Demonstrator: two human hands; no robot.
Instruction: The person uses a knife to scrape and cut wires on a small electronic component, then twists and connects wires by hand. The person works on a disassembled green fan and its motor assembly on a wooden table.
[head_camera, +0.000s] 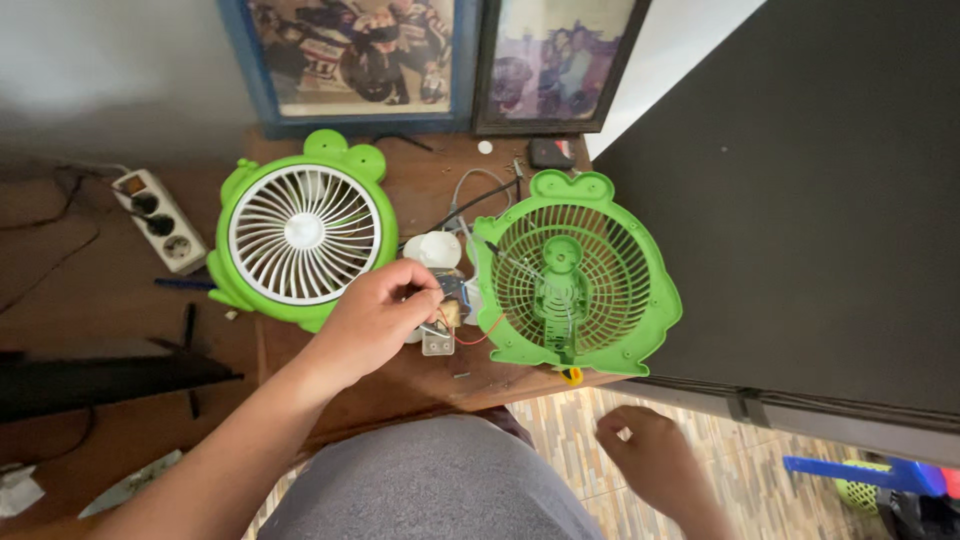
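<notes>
Tiled floor shows nearest, where the right hand (650, 455) hangs loosely curled, holding nothing. On the brown wooden table (120, 300), the left hand (375, 320) pinches the wired motor assembly (445, 315) between two separated green fan halves: front grille (300, 232) and rear shell (570, 280). Beyond lie a power strip (160, 220) and framed pictures (360, 60). Opened already, I judge; reassembly remains.

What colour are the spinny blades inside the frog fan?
White, inside a bright green frog-shaped front cover. The head view shows it best.
</notes>
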